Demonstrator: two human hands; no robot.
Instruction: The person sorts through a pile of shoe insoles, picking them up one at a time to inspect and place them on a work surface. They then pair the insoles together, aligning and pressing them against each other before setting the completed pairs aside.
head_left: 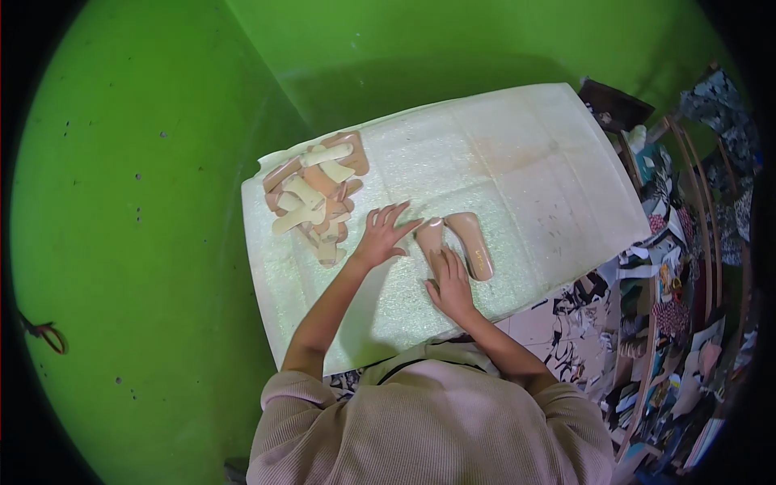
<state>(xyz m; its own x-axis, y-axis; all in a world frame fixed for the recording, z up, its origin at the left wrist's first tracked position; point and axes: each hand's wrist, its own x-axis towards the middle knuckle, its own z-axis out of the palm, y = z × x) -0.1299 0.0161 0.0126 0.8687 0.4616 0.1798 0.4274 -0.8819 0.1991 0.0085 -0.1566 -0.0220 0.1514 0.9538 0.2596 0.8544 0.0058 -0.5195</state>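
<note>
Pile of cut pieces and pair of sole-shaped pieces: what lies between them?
The left hand, fingers spread, over the white sheet, in the head view.

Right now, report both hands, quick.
Left hand: open, fingers spread, holding nothing visible; index fingertip close to the left insole, contact unclear.
Right hand: open, lying over that insole; grip can't be told.

Small gold lettering [479, 260] marks one tan insole [466, 233] on the white-covered table [558, 162], too small for me to read from my remote view; I find no legible text elsewhere.
</note>
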